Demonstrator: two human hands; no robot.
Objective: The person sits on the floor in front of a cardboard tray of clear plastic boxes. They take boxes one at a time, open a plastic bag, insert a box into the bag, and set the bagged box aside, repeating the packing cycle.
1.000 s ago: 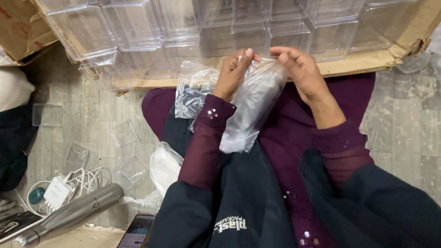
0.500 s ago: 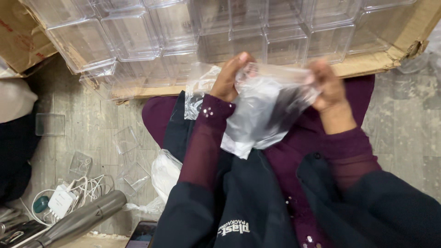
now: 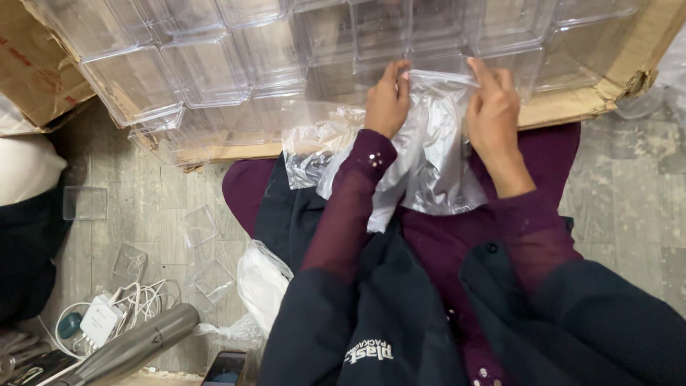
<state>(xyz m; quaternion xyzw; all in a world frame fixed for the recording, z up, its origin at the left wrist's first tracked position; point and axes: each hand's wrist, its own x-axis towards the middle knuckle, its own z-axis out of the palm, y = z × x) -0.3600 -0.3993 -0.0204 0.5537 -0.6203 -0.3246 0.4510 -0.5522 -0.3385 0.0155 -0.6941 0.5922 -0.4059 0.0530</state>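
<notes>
Fingers of the left hand (image 3: 386, 102) and right hand (image 3: 491, 107) pinch shut on the top edge of a clear crinkly plastic bag (image 3: 429, 154), held above the lap before stacked clear plastic boxes (image 3: 236, 57). Uneven pulling could tear the thin film or slip it loose.

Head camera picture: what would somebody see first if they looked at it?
Right in the middle, the left hand and right hand pinch the top edge of a clear plastic bag held up over the lap. Behind it, filling the top, rows of clear plastic boxes sit in a cardboard carton.
</notes>
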